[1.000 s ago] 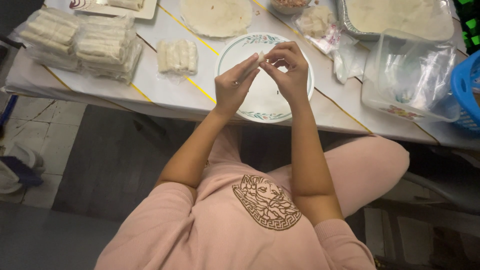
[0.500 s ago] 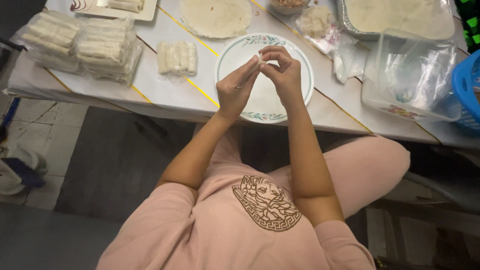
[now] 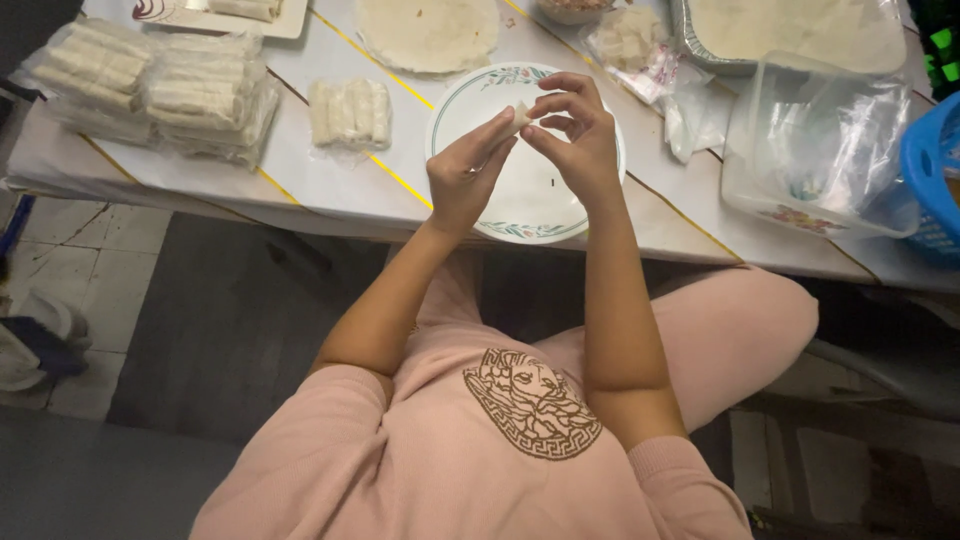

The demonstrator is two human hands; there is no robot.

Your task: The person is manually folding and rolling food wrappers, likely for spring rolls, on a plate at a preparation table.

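Both hands raised over a white plate (image 3: pixel 520 195) with a flowered rim, set near the front edge of a pale table (image 3: pixel 300 175). Left hand (image 3: pixel 465 180) and right hand (image 3: pixel 575 140) meet at a small pale roll (image 3: pixel 520 117), pinched between the fingertips of both; fingers closed tight on it, the rest of the roll mostly hidden by the fingers. The roll sits in the air above the plate's far half, not touching it. Left of the plate, a short row of finished rolls (image 3: pixel 350 112) lies on the table; further left, clear bags of rolls (image 3: pixel 160 90) stacked side by side. Beyond the plate, a round flat wrapper (image 3: pixel 430 30). To the right, a clear plastic tub (image 3: pixel 820 150), a foil tray (image 3: pixel 790 30) of pale filling, and the edge of a blue basket (image 3: pixel 935 180).
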